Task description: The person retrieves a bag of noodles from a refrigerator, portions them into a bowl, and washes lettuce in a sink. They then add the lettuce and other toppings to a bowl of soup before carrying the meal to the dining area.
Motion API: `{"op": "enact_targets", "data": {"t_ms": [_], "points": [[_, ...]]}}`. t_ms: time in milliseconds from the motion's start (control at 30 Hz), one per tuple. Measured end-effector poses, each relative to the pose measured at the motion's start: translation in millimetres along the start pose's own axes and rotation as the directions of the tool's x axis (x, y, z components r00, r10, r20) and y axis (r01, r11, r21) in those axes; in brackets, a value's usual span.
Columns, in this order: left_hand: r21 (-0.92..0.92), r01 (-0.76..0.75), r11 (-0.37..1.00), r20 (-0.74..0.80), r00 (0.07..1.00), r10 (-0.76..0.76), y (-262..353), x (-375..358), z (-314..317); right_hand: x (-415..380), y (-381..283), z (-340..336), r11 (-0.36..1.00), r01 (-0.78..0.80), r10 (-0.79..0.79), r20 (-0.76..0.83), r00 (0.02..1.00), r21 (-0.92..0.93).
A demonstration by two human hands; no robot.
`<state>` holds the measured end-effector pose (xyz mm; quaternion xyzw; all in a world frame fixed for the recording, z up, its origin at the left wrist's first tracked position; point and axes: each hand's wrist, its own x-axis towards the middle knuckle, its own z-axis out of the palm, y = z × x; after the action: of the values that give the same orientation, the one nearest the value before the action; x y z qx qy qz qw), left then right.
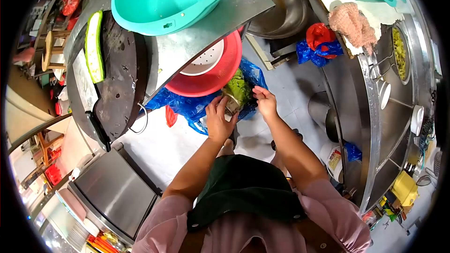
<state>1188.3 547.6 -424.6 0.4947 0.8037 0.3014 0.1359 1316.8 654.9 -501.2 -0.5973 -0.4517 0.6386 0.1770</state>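
Below me, a leafy green vegetable (238,87) pokes out of a blue plastic bag (180,103) near the floor. My left hand (219,121) is at the near side of the greens, fingers spread, close to or touching their pale lower end. At the bag's right side is my right hand (266,103), its fingers loosely bent and apart, with nothing visible in them. A red basin (231,61) overlaps the far part of the bag, and a white perforated colander (206,61) sits inside it.
A knife (96,124) and a cut green gourd (94,47) lie on the round chopping board (123,70). A turquoise basin (171,0) stands on the metal table (220,22) above the red basin. On the right runs a steel counter (358,107) with a pink cloth (351,23).
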Motion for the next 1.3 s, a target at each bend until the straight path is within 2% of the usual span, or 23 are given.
{"op": "enact_targets", "data": {"t_ms": [33,100,133,233,300,367,400,433,500,533,567,600,633,700,767,833,867,967,1033,1100,1167,1267,1300], "points": [[0.003,-0.052,0.999,-0.061,0.997,0.052,5.1,6.0,1.4,-3.7,1.4,-4.5,1.000,0.001,-0.001,-0.007,1.000,0.001],[0.233,-0.076,0.969,0.223,0.975,0.022,-17.1,10.3,35.3,-11.6,8.3,-14.9,0.984,-0.023,0.024,-0.003,1.000,0.175],[0.315,-0.145,0.938,0.254,0.965,0.064,-52.4,-3.7,75.6,-14.5,12.5,-21.3,0.986,0.018,-0.017,-0.005,1.000,0.167],[0.343,-0.242,0.908,0.234,0.958,0.167,-9.2,21.3,51.9,-20.4,22.2,-39.8,0.963,0.138,-0.109,-0.133,0.985,0.233],[0.267,-0.249,0.931,0.204,0.959,0.198,-2.6,22.3,55.5,-25.8,16.5,-55.1,0.936,0.103,-0.078,-0.086,0.993,0.337],[0.464,-0.329,0.823,0.423,0.898,0.121,-38.9,5.2,83.1,-34.3,17.1,-62.3,0.978,0.154,-0.155,0.001,0.988,0.138],[0.416,-0.317,0.853,0.309,0.931,0.195,-15.8,13.6,67.6,-40.4,5.6,-64.8,0.985,0.161,-0.160,0.027,0.987,-0.059],[0.475,-0.297,0.828,0.309,0.938,0.160,-10.8,19.3,64.5,-46.6,-4.4,-70.1,0.982,0.186,-0.179,0.169,0.969,-0.031],[0.545,-0.266,0.795,0.380,0.924,0.048,-3.9,21.3,48.8,-62.6,-32.9,-75.0,0.960,0.267,-0.248,0.186,0.951,-0.085],[0.445,-0.223,0.867,0.432,0.902,0.010,9.6,27.2,36.8,-71.8,-48.2,-79.3,0.814,0.386,-0.370,0.123,0.921,-0.434],[0.448,-0.241,0.861,0.429,0.903,0.030,29.6,32.5,26.4,-83.1,-67.3,-83.5,0.754,0.328,-0.377,0.034,0.926,-0.569],[0.097,-0.086,0.992,0.300,0.952,0.053,48.1,29.5,15.9,-91.7,-73.4,-95.7,0.773,0.371,-0.406,0.049,0.913,-0.515],[-0.291,0.030,0.956,0.173,0.985,0.021,67.5,28.4,7.1,-98.1,-80.7,-109.1,0.784,0.417,-0.442,0.059,0.895,-0.459],[-0.542,-0.100,0.834,0.114,0.975,0.191,119.8,21.9,-10.6,-126.3,-106.9,-145.2,0.862,0.399,-0.396,0.076,0.915,-0.312],[-0.394,-0.446,0.803,0.106,0.846,0.522,192.9,17.3,-39.0,-167.9,-139.2,-186.1,0.914,0.369,-0.357,0.098,0.929,-0.166],[-0.443,-0.581,0.683,0.103,0.724,0.682,263.7,7.1,-44.7,-214.0,-171.7,-237.0,0.903,0.430,-0.429,0.044,0.902,0.001],[-0.694,-0.533,0.484,-0.015,0.683,0.730,288.9,1.8,-24.7,-231.8,-178.6,-269.1,0.871,0.488,-0.489,-0.022,0.872,-0.053],[-0.564,-0.589,0.579,0.181,0.595,0.783,404.0,-7.7,-23.0,-268.2,-169.9,-384.1,0.777,0.537,-0.628,-0.359,0.690,-0.328],[-0.504,-0.646,0.574,0.201,0.558,0.805,447.1,-14.9,-6.3,-284.8,-143.7,-474.5,0.823,0.384,-0.568,-0.609,0.553,-0.419],[-0.461,-0.640,0.614,0.245,0.574,0.782,469.7,-22.5,13.2,-281.2,-87.0,-565.1,0.875,0.135,-0.457,-0.702,0.546,-0.465],[-0.487,-0.579,0.654,0.341,0.563,0.752,481.3,-27.2,31.7,-269.9,-20.9,-637.3,0.858,-0.330,-0.107,-0.765,0.635,-0.394],[-0.535,-0.537,0.653,0.388,0.530,0.754,502.3,-36.2,53.7,-228.8,94.9,-690.6,0.794,-0.510,0.081,-0.775,0.627,-0.330],[-0.526,-0.555,0.644,0.421,0.488,0.765,511.7,-38.3,58.2,-211.0,125.3,-699.1,0.788,-0.574,0.181,-0.807,0.562,-0.223]]}}
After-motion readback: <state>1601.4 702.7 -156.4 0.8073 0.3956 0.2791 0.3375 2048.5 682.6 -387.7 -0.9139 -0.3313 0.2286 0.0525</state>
